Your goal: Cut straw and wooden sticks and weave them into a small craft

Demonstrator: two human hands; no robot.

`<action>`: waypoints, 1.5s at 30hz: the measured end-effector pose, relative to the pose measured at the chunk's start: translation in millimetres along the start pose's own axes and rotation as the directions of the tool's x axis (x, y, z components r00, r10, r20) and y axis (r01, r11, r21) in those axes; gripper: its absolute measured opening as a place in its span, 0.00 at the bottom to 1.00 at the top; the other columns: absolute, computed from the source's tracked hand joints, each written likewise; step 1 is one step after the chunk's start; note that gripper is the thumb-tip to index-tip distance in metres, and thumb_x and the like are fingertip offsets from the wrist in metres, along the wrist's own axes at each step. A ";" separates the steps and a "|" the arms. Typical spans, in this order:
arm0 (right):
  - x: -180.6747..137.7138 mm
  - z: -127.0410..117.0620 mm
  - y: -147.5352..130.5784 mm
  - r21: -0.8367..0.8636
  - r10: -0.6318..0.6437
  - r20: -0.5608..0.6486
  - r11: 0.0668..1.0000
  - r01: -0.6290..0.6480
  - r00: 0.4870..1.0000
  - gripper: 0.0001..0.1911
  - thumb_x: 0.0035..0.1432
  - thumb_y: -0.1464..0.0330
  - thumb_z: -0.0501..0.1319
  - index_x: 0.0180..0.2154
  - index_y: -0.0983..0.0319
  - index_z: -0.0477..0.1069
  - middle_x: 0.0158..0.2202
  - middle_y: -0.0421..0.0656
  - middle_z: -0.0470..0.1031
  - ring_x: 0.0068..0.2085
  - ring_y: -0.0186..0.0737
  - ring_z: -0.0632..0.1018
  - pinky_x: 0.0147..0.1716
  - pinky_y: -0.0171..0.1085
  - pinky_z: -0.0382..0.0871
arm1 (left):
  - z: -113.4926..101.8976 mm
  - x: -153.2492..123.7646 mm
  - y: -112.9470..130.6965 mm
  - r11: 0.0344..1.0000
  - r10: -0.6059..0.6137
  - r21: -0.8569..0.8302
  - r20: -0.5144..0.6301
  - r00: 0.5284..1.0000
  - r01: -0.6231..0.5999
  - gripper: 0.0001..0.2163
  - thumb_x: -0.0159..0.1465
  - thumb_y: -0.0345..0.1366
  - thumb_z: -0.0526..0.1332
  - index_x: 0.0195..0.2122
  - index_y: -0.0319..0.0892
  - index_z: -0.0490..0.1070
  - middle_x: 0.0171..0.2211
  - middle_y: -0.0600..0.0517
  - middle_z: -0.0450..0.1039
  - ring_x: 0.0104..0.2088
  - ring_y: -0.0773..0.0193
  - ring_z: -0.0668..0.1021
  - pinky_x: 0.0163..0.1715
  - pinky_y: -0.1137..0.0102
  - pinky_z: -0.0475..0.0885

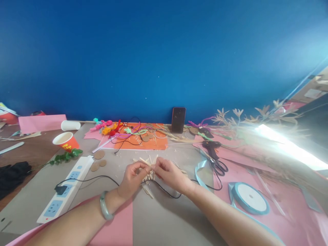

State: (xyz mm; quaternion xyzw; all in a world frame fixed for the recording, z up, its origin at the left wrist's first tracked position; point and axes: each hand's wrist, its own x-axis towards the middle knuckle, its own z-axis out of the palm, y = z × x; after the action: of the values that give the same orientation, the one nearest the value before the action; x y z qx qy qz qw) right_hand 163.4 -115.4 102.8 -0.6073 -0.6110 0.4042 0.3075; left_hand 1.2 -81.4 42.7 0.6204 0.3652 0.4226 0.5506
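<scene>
Blue wall behind cluttered desk (164,218). Near front edge, mid-desk: left hand (133,178) and right hand (170,175) both pinched narrow on straw bundle (149,175), held between them just above black cable (164,191). Ribbon spool (249,198) toward right edge.

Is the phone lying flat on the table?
No. The phone stands upright, leaning against the blue wall behind the orange sheet.
</scene>
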 end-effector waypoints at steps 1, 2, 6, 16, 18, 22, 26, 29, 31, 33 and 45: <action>-0.1 -0.3 -0.5 -0.005 0.004 0.001 1.000 -0.004 1.000 0.15 0.59 0.62 0.54 0.22 0.61 0.58 0.16 0.32 0.57 0.21 0.28 0.58 0.22 0.31 0.51 | -0.1 0.2 0.2 1.000 -0.006 -0.003 0.000 1.000 0.006 0.09 0.59 0.40 0.61 0.28 0.39 0.74 0.28 0.50 0.74 0.32 0.64 0.73 0.35 0.72 0.67; -0.2 -0.4 -0.9 -0.012 0.007 0.000 1.000 -0.007 1.000 0.15 0.58 0.63 0.54 0.22 0.61 0.58 0.16 0.32 0.57 0.21 0.28 0.58 0.22 0.31 0.51 | -0.4 0.5 0.3 1.000 -0.012 -0.005 0.002 1.000 0.012 0.10 0.59 0.40 0.61 0.28 0.39 0.74 0.28 0.50 0.73 0.31 0.65 0.73 0.35 0.72 0.67; -0.1 -0.2 -0.6 -0.037 0.001 -0.014 0.999 -0.002 1.000 0.15 0.58 0.63 0.54 0.22 0.61 0.58 0.16 0.32 0.57 0.21 0.29 0.59 0.22 0.31 0.51 | -2.1 1.7 -0.9 1.000 -0.021 -0.002 0.008 1.000 0.021 0.09 0.59 0.40 0.60 0.29 0.39 0.74 0.29 0.50 0.74 0.33 0.64 0.73 0.36 0.71 0.67; 1.1 1.9 6.0 -0.039 -0.005 -0.005 0.999 0.005 1.000 0.14 0.57 0.62 0.55 0.23 0.61 0.60 0.18 0.33 0.59 0.23 0.30 0.60 0.23 0.32 0.52 | -0.9 1.4 -3.5 1.000 -0.004 0.015 -0.008 1.000 0.004 0.10 0.57 0.41 0.63 0.28 0.39 0.74 0.29 0.49 0.75 0.32 0.63 0.73 0.35 0.70 0.67; 0.8 2.5 6.2 -0.040 -0.012 -0.001 0.999 0.012 1.000 0.14 0.57 0.61 0.55 0.23 0.61 0.60 0.19 0.34 0.59 0.23 0.30 0.60 0.23 0.32 0.52 | -1.0 0.9 -3.2 1.000 -0.010 0.025 -0.018 1.000 0.010 0.10 0.57 0.41 0.63 0.28 0.39 0.74 0.29 0.49 0.75 0.31 0.63 0.74 0.34 0.70 0.67; 0.9 1.9 5.2 -0.005 -0.002 0.008 1.000 0.002 1.000 0.15 0.57 0.61 0.55 0.22 0.61 0.58 0.18 0.33 0.57 0.22 0.29 0.59 0.22 0.31 0.51 | -1.8 0.8 -2.0 1.000 -0.013 0.013 -0.003 1.000 0.013 0.10 0.57 0.41 0.63 0.29 0.39 0.74 0.29 0.50 0.75 0.31 0.64 0.74 0.35 0.70 0.67; 2.0 -1.7 6.2 0.207 0.053 0.127 0.975 -0.079 0.990 0.18 0.56 0.56 0.56 0.22 0.60 0.54 0.16 0.32 0.57 0.18 0.27 0.56 0.17 0.30 0.46 | -2.4 2.4 0.9 1.000 0.009 0.000 0.033 0.999 -0.009 0.09 0.58 0.40 0.63 0.29 0.39 0.74 0.28 0.51 0.74 0.32 0.64 0.73 0.36 0.70 0.66; 1.6 -8.6 5.2 0.373 0.092 0.193 0.914 -0.159 0.977 0.21 0.54 0.53 0.57 0.23 0.59 0.53 0.16 0.31 0.56 0.15 0.25 0.52 0.15 0.30 0.41 | -2.4 3.5 2.0 1.000 0.021 -0.005 0.021 1.000 -0.021 0.08 0.57 0.40 0.63 0.28 0.39 0.73 0.29 0.51 0.74 0.33 0.64 0.73 0.37 0.70 0.66; 0.8 -15.4 2.5 0.448 0.104 0.202 0.874 -0.186 0.974 0.21 0.52 0.52 0.59 0.23 0.59 0.53 0.17 0.31 0.56 0.15 0.24 0.51 0.14 0.29 0.39 | -2.4 3.7 1.9 1.000 0.018 -0.003 0.004 1.000 -0.018 0.09 0.57 0.41 0.63 0.27 0.40 0.73 0.29 0.51 0.74 0.33 0.64 0.73 0.38 0.70 0.66; 0.3 -22.9 -0.5 0.503 0.109 0.195 0.842 -0.195 0.975 0.22 0.51 0.53 0.60 0.23 0.60 0.53 0.18 0.31 0.57 0.15 0.24 0.50 0.13 0.29 0.38 | -2.5 3.5 1.5 1.000 0.005 0.005 0.000 1.000 -0.005 0.09 0.56 0.41 0.64 0.27 0.40 0.73 0.29 0.51 0.73 0.33 0.64 0.73 0.37 0.70 0.66; 5.3 -8.2 8.0 0.127 0.027 0.028 0.991 -0.031 0.999 0.14 0.51 0.59 0.60 0.25 0.61 0.59 0.18 0.32 0.55 0.20 0.27 0.57 0.18 0.29 0.49 | -2.7 3.6 -2.8 0.998 -0.045 -0.036 -0.046 0.998 0.044 0.10 0.55 0.42 0.65 0.28 0.39 0.75 0.29 0.50 0.75 0.32 0.63 0.74 0.37 0.70 0.67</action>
State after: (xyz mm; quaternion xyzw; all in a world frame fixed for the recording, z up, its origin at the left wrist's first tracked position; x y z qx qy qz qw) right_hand 174.0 -109.6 99.3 -0.5900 -0.5791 0.4545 0.3317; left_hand 0.1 -76.7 40.5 0.5923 0.3841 0.4309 0.5621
